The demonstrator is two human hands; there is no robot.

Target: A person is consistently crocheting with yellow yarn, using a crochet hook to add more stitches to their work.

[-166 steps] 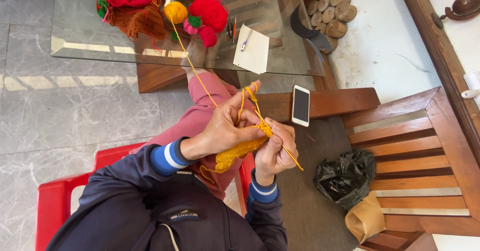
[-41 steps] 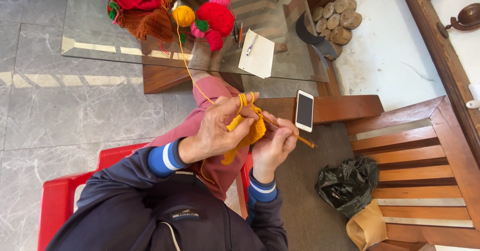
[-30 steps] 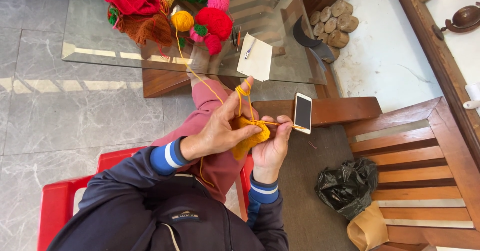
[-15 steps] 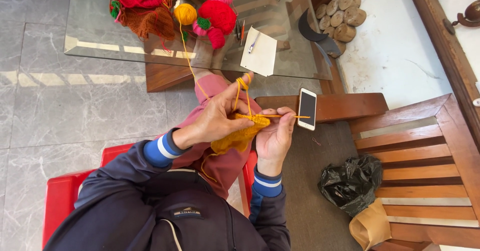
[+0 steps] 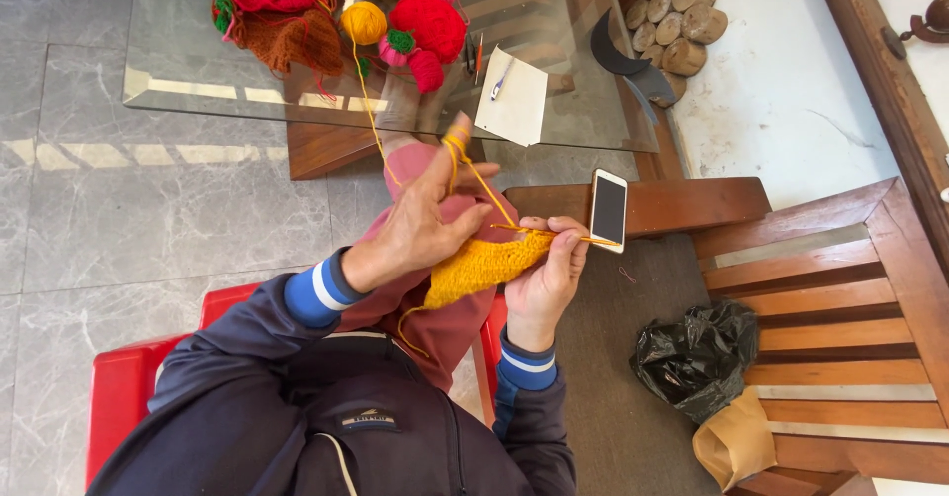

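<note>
Your left hand [image 5: 420, 224] is raised over your lap with the fingers spread apart; the orange yarn [image 5: 371, 111] is wound around the lifted forefinger, and the lower fingers and thumb press on the left end of the yellow-orange crochet piece [image 5: 484, 264]. Your right hand [image 5: 549, 279] is closed on the crochet hook [image 5: 554, 234], pinched between thumb and fingertips, and also props the right end of the piece from below.

The hook lies nearly level, its long axis running left to right. Its working end points left toward your left hand and sits at the upper edge of the piece, while the handle end pokes out to the right, just in front of the smartphone [image 5: 607, 209] lying on the wooden armrest [image 5: 682, 205]. The taut strand drops from your left forefinger down and to the right to meet the hook, so the feed comes from the far left of the hook tip. Your right hand is the nearer one to the hook; your left is nearer to the yarn.

From the forefinger the yarn runs away to the far side, up onto the glass table [image 5: 168, 81], to the orange yarn ball [image 5: 364, 22] beside a red yarn ball [image 5: 427, 24]. A sheet of paper [image 5: 512, 96] lies on the table to the right of them. A black plastic bag [image 5: 697, 358] sits on the floor to your right.
</note>
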